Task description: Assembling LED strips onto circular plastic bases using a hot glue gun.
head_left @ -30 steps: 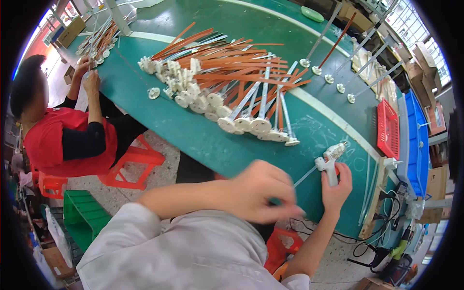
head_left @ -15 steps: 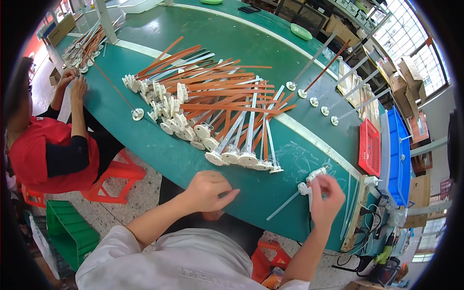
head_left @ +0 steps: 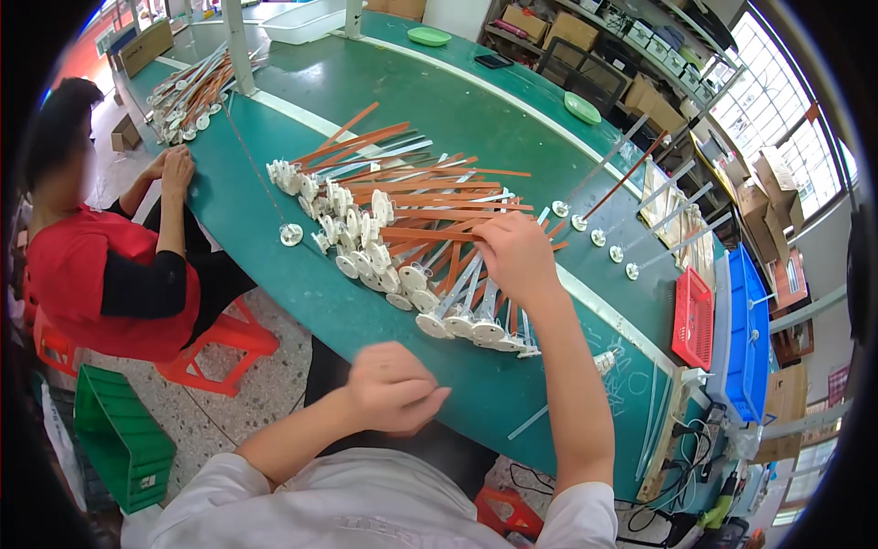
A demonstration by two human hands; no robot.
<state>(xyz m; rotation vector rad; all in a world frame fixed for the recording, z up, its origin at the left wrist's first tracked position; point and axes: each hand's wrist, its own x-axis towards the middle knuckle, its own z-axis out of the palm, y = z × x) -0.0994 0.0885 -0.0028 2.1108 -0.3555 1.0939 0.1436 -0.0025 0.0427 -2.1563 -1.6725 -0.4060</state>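
Note:
My right hand (head_left: 519, 261) reaches over the pile, its thumb and fingertips pinched at the end of a brown strip (head_left: 425, 235). The pile holds several brown and silvery strips, each fixed to a white disc (head_left: 436, 324) at the near left end. Close to my body, in front of the table edge, my left hand (head_left: 395, 393) is curled closed with nothing showing in it. A white glue gun (head_left: 604, 362) lies on the table, partly hidden behind my right forearm. A translucent glue stick (head_left: 528, 422) sticks out on the forearm's other side.
Several discs with upright strips (head_left: 599, 236) stand at the back right. A red basket (head_left: 693, 316) and blue tray (head_left: 748, 334) are at the right, above tangled cables (head_left: 700, 448). At left a co-worker in red (head_left: 110, 284) sits near another strip pile (head_left: 189, 96).
My right hand has left the glue gun and moved left and away from me onto the strips. My left hand's fingers have closed. The view has shifted slightly.

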